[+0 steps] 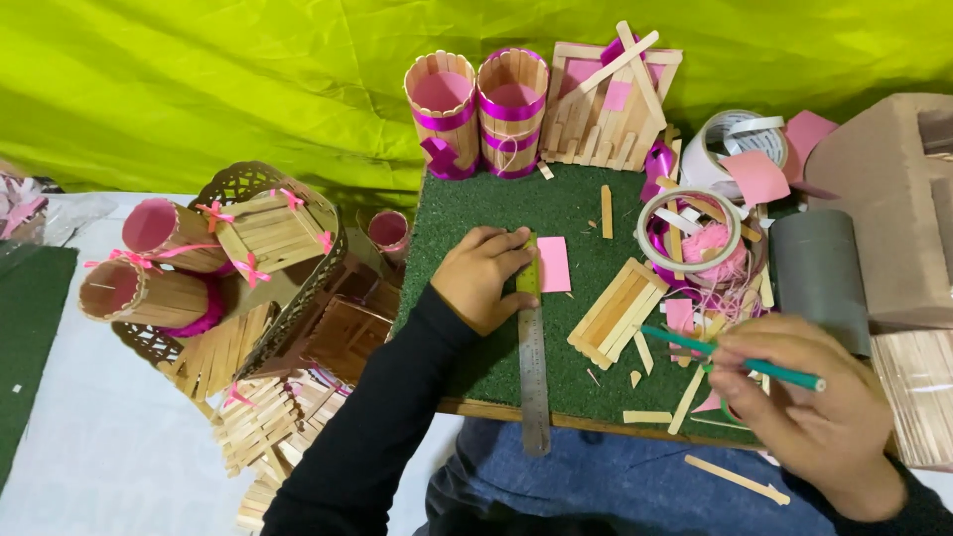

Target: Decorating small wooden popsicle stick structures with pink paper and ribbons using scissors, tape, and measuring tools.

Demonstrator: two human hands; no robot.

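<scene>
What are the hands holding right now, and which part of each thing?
The right hand grips a green pencil near its back end. The left hand presses down on the top end of a metal ruler, not lifting it.

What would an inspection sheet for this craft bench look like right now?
Surface: green turf board, edge toward the person.
Job's things: steel ruler lying on the board; pink paper beside its top end; green pencil.
Clutter: stick panel, loose sticks, tape rolls, ribboned stick cups.
Grips: left hand presses on the ruler; right hand holds the pencil.
Cables: nothing seen.
Surroundings: lime cloth behind, stick models at left.
</scene>
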